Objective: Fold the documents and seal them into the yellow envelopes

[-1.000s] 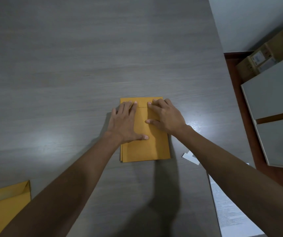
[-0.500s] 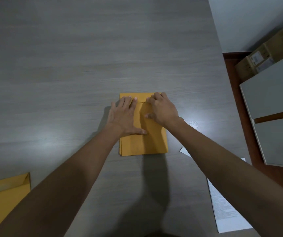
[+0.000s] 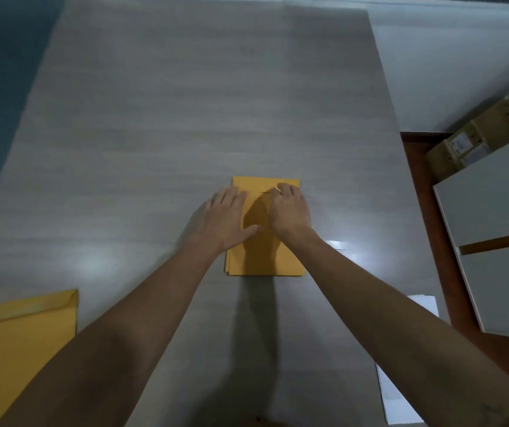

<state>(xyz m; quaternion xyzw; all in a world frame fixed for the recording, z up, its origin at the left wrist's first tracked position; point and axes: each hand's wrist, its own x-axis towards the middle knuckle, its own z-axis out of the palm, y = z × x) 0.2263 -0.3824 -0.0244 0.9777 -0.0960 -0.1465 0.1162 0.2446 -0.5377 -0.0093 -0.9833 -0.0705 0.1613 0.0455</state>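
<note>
A yellow envelope (image 3: 265, 260) lies on top of a small stack of the same in the middle of the grey table (image 3: 185, 118), its flap folded down at the far end. My left hand (image 3: 225, 217) lies flat on its left half, fingers spread and touching the flap edge. My right hand (image 3: 290, 211) presses on the right half, fingers curled down onto the flap. Another yellow envelope (image 3: 25, 349) with an open flap lies at the near left. White printed documents (image 3: 401, 399) lie at the near right, partly hidden by my right forearm.
The table's right edge drops to a red-brown floor (image 3: 422, 211). White cabinets (image 3: 493, 211) and cardboard boxes (image 3: 478, 140) stand to the right. A small white paper strip (image 3: 336, 245) lies just right of my right wrist.
The view has tilted, so the stack sits lower in frame with more table beyond. My right hand's fingers have curled tighter on the flap; my left hand stays flat.
</note>
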